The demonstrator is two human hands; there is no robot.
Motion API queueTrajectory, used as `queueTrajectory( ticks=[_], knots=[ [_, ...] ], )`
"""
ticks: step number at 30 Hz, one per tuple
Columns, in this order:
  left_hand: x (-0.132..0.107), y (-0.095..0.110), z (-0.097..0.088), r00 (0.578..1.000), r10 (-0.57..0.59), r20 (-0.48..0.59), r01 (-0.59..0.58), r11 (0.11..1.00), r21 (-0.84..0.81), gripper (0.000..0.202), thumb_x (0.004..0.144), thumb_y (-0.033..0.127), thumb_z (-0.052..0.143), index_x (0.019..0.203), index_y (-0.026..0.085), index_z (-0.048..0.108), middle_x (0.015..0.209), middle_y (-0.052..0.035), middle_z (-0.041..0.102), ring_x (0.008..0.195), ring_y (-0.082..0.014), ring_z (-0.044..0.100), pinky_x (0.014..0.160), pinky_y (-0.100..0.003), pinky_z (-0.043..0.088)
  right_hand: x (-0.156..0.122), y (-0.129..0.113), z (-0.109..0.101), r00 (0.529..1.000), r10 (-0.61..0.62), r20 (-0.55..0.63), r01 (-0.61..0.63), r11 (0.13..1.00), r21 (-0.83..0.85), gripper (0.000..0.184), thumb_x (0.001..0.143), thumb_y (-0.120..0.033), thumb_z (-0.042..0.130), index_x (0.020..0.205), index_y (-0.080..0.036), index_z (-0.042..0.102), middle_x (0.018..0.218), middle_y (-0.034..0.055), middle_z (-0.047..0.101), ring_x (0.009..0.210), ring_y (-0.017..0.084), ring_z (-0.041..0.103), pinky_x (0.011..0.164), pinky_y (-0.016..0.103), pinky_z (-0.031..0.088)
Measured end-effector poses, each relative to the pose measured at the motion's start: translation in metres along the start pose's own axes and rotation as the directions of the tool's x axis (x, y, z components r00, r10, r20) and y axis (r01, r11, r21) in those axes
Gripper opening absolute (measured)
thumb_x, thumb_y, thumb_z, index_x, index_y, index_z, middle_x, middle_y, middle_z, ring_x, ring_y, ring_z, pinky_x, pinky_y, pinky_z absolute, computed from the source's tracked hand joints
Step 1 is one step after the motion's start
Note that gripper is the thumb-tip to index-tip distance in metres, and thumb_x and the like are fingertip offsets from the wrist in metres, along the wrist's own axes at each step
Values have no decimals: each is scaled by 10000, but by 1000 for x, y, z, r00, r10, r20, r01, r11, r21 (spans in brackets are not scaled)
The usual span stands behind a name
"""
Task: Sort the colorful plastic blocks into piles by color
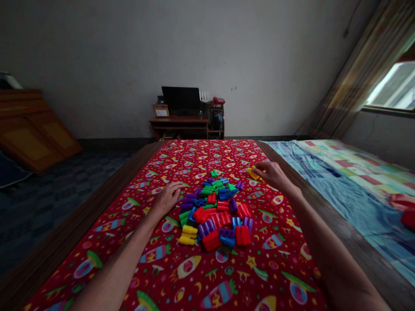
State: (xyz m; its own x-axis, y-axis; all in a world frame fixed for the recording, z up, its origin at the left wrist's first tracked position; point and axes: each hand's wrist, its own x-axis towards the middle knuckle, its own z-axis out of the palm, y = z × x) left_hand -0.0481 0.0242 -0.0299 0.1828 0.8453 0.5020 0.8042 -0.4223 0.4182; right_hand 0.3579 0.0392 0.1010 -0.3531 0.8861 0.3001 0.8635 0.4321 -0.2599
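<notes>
A loose heap of plastic tube-shaped blocks (223, 206) in red, blue, green, purple and yellow lies in the middle of the red patterned cloth (191, 265). My right hand (271, 172) is beyond the heap on its right side, with thumb and fingers closed on a yellow block (253, 173). At the heap's left edge my left hand (167, 198) rests on the cloth, fingers stretched out and holding nothing. Two yellow blocks (188, 235) sit at the near left corner of the heap.
The cloth covers a long table with dark wooden edges (121, 172). To the right is a bed (327, 185) with a checked sheet. Against the far wall stands a desk (181, 123) with a monitor (180, 100). A wooden cabinet (35, 129) is at the left.
</notes>
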Motion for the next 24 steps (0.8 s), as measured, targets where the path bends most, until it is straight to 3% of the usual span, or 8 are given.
queueTrajectory(
  ticks=[3, 6, 10, 13, 15, 18, 21, 24],
  knots=[
    [0, -1, 1, 1000, -3, -3, 3, 1000, -9, 346, 868, 311, 397, 947, 213, 719, 1054, -70, 703, 1028, -213, 633, 983, -405, 491, 19, 35, 13, 949, 272, -156, -295, 944, -146, 300, 905, -333, 458, 948, -177, 710, 868, 84, 712, 804, 196, 618, 672, 257, 404],
    [-1, 0, 0, 1000, -7, -1, 7, 1000, -7, 364, 870, 309, 383, 948, 200, 722, 1062, -85, 700, 1029, -221, 634, 984, -409, 490, 28, 56, 28, 909, 387, -154, -414, 880, -232, 290, 908, -302, 465, 1046, -202, 701, 1033, 112, 705, 979, 242, 625, 762, 294, 439],
    [-1, 2, 0, 1000, -15, 4, 15, 1000, -1, 361, 869, 303, 384, 955, 206, 721, 1075, -76, 698, 1037, -215, 630, 994, -402, 483, 25, 58, 39, 942, 298, -157, -326, 923, -206, 312, 917, -303, 468, 1097, -167, 683, 1165, 145, 668, 1099, 269, 591, 885, 356, 440],
    [-1, 1, 1, 1000, -11, -2, 11, 1000, 3, 363, 874, 304, 377, 951, 209, 719, 1068, -69, 696, 1035, -207, 627, 992, -401, 482, 14, 42, 52, 952, 178, -251, -199, 978, -61, 380, 954, -355, 399, 1113, -140, 669, 1154, 158, 673, 1081, 254, 607, 923, 359, 431],
    [-1, 1, 1, 1000, -12, -5, 12, 1000, 4, 369, 875, 302, 371, 946, 202, 718, 1064, -75, 694, 1035, -210, 626, 988, -408, 483, 6, 27, 66, 977, 107, -183, -94, 992, 81, 448, 972, -411, 339, 1127, -143, 662, 1103, 146, 694, 1032, 236, 634, 915, 339, 444],
    [-1, 0, 2, 1000, -24, -5, 24, 1000, 0, 361, 873, 301, 377, 943, 204, 717, 1071, -74, 689, 1042, -210, 622, 992, -408, 479, 2, 5, 93, 999, 30, -39, -18, 959, 284, 548, 984, -466, 233, 1234, -156, 609, 1223, 135, 651, 1156, 234, 587, 983, 362, 428],
    [-1, 1, 2, 999, -30, -12, 30, 1000, -9, 344, 861, 292, 393, 939, 205, 716, 1076, -77, 687, 1045, -215, 619, 996, -410, 474, 12, -16, 116, 1000, 27, 9, -29, 910, 414, 592, 982, -489, 186, 1332, -168, 539, 1386, 122, 540, 1329, 231, 442, 1092, 415, 343],
    [0, 2, 3, 999, -32, -16, 32, 999, -18, 342, 861, 284, 394, 960, 201, 711, 1058, -81, 693, 1027, -218, 624, 987, -415, 478, 21, -42, 128, 999, -32, 44, 3, 844, 537, 592, 978, -522, 185, 1330, -218, 550, 1364, 90, 564, 1319, 225, 456, 1111, 423, 321]
  ],
)
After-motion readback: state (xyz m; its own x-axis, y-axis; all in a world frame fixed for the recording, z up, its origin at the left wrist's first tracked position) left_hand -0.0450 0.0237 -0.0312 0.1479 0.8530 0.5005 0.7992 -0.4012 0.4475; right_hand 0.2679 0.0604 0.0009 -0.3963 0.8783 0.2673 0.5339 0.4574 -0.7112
